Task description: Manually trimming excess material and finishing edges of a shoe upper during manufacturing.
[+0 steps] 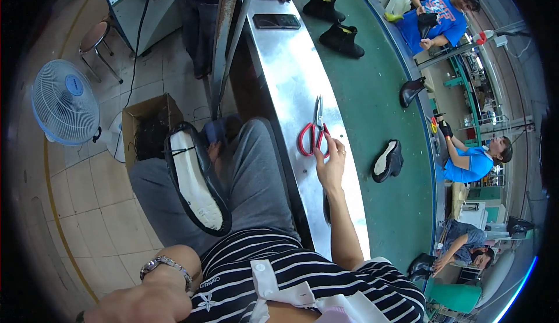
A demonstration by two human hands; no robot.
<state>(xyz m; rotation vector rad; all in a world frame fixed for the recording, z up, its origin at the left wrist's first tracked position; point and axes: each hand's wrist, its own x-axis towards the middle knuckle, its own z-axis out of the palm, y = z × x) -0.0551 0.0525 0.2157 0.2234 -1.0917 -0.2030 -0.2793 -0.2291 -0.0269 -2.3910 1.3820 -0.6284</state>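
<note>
My right hand (pixel 333 164) has its thumb and fingers closed on a red handle of the scissors (pixel 315 132), which lie on the shiny metal ledge with their blades pointing away from me. A black shoe (pixel 194 181) rests bottom-up on my lap, its white underside showing, and a thin dark strand crosses it near the far end. My left hand (pixel 142 304) is raised at the lower left, near my chest and apart from the shoe. There is a watch on that wrist; the fingers do not show clearly.
Right of the metal ledge (pixel 291 55), a green conveyor belt (pixel 361 102) carries several black shoes. A phone (pixel 276 21) lies at the ledge's far end. An open carton (pixel 134 113) and a fan (pixel 67 102) stand at left. Several co-workers sit across the belt.
</note>
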